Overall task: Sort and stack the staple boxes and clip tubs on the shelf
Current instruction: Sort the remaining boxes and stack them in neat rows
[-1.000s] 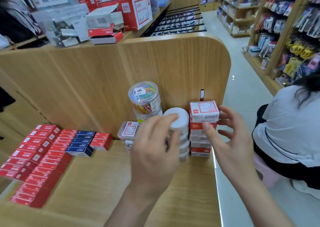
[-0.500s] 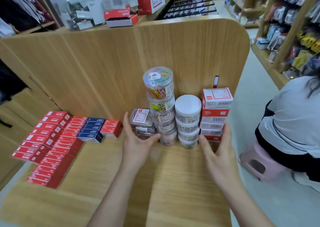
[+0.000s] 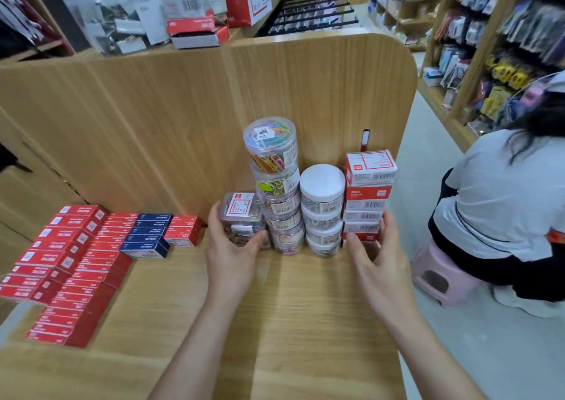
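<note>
Step in hand: squaring up the four stacks at the back right corner of the shelf [image 3: 305, 308]. Left hand [image 3: 235, 256] clasps the low stack of square clip boxes [image 3: 241, 216], thumb across its front. Right hand [image 3: 374, 256] clasps the base of the staple box stack [image 3: 368, 191]; how firmly it grips is hard to tell. The tall clear clip tubs [image 3: 276, 185] and white-lidded tubs [image 3: 322, 210] stand between the two. Next move likely calls for a gentle, level inward squeeze, since the tall stack looks easy to topple.
</note>
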### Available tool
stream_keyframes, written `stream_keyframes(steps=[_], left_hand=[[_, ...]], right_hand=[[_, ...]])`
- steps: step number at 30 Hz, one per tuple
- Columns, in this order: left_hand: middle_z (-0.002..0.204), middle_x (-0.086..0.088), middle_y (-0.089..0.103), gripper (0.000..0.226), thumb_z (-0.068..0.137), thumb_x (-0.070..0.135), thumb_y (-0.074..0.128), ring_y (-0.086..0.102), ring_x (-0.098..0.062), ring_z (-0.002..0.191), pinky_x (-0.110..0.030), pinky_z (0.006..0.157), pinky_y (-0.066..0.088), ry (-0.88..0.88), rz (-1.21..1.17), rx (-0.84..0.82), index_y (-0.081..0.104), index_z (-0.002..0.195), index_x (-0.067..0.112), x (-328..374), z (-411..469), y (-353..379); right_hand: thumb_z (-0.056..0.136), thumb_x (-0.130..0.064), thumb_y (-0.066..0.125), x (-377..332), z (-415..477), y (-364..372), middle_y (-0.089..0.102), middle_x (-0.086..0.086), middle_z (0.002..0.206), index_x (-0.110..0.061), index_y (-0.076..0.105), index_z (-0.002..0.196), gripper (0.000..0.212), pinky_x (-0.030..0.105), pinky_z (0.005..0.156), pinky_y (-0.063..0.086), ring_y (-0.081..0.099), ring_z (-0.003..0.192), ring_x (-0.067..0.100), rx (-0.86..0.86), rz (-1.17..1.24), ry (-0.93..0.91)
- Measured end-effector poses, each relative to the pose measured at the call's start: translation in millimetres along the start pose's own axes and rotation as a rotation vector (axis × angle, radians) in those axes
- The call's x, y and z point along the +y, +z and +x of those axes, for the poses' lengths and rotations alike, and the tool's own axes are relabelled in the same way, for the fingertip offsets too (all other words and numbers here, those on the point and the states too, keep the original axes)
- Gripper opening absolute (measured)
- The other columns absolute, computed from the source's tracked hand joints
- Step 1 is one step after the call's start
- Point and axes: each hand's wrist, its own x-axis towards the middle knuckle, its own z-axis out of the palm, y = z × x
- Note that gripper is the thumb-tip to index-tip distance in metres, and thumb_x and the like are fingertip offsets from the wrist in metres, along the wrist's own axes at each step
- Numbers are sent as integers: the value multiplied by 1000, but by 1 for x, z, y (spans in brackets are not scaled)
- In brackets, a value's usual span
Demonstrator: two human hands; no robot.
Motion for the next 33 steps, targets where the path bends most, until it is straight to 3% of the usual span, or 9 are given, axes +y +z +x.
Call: stream_keyframes(steps=[3,8,14,17,20,22,24,26,33], left_hand=[[118,3,62,90,68,5,83,63,-11,104,-38,96,50,21,-1,-5,33,141,22,1,0,2],[113,18,61,88,69,5,83,63,-3,100,-30,92,50,38,-8,-19,34,140,24,1,-3,5],[117,30,52,95,69,9,83,59,4,105,-31,96,48,29,15,-43,28,144,26,7,-7,4],[138,7,45,103,68,15,85,45,-15,128,-27,106,34,88,154,13,21,149,20,22,-18,-2],[132,-18,47,78,73,15,80,43,-28,122,-25,108,27,558,412,153,38,139,9,49,-36,-9],[117,-13,50,67,73,13,80,51,-22,103,-21,99,37,747,432,55,45,131,13,65,-51,0],[105,-4,51,78,71,21,83,57,-19,82,-30,71,54,780,510,-106,40,136,22,78,-62,16],[89,1,55,96,65,37,84,59,-19,63,-33,45,51,747,672,-173,30,144,27,84,-64,32],[73,4,56,90,76,36,72,54,-19,43,-30,32,42,742,851,-91,20,148,30,72,-46,51]], right_hand=[[87,-29,65,1,2,-4,57,-39,109,-58,34,118,53,24,84,46,60,102,-6,1,-30,-4],[81,-35,72,7,6,-5,63,-16,117,-29,33,138,70,38,86,52,64,101,9,19,-118,-6],[76,-39,76,7,8,-6,63,-15,109,-29,40,130,66,27,73,45,63,94,9,89,-191,-58],[77,-40,75,9,7,-6,60,-16,104,-28,40,127,61,26,69,39,60,95,12,88,-241,-88],[75,-39,77,15,8,-6,64,-9,106,-25,39,129,68,27,66,39,61,95,18,105,-343,-134],[73,-37,79,18,9,-6,66,-3,107,-24,36,132,74,28,65,38,62,94,23,125,-397,-151],[72,-35,80,20,8,-5,67,0,107,-25,34,133,77,28,64,35,61,93,27,140,-415,-154],[71,-31,81,21,8,-4,66,1,108,-26,33,132,78,27,66,34,61,94,29,147,-410,-167],[72,-27,80,32,12,-1,59,7,111,-17,38,136,78,28,70,36,57,98,29,176,-426,-158]])
